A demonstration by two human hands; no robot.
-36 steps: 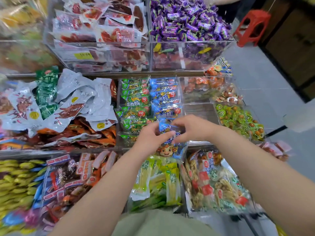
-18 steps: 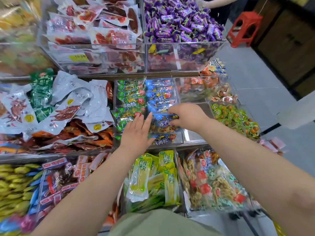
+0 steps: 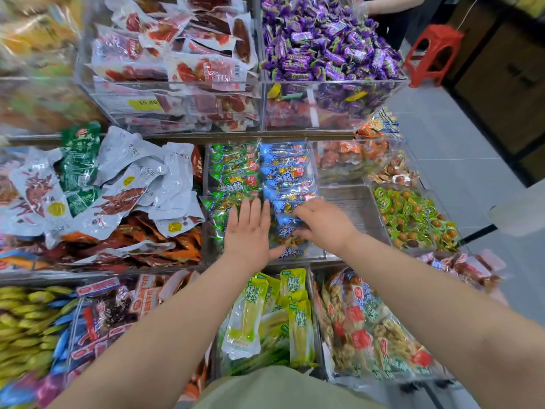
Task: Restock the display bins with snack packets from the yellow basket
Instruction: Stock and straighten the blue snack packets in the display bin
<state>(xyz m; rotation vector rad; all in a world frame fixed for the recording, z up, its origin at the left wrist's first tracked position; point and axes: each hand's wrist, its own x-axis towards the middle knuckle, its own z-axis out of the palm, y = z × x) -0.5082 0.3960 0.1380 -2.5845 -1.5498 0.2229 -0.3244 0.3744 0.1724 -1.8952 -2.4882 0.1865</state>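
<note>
A clear acrylic bin (image 3: pixel 320 184) on the middle shelf holds a row of green snack packets (image 3: pixel 233 172) and a row of blue snack packets (image 3: pixel 286 175). My left hand (image 3: pixel 249 231) lies flat with straight fingers on the packets at the bin's near end, between the two rows. My right hand (image 3: pixel 324 221) is just to its right, and its curled fingers pinch a blue packet at the near end of the blue row. The yellow basket is out of view.
Right of the bin is a clear compartment (image 3: pixel 348 211) with nothing in it, then green-wrapped sweets (image 3: pixel 413 219). White packets (image 3: pixel 132 184) lie left, purple candies (image 3: pixel 324 48) above, yellow-green packets (image 3: pixel 265 314) below. A red stool (image 3: pixel 433 51) and another person's arm (image 3: pixel 389 1) are at the far right.
Both hands moved from the bin's front edge up onto the rows. My left hand opened flat onto the packets. My right hand set a blue packet down into the blue row.
</note>
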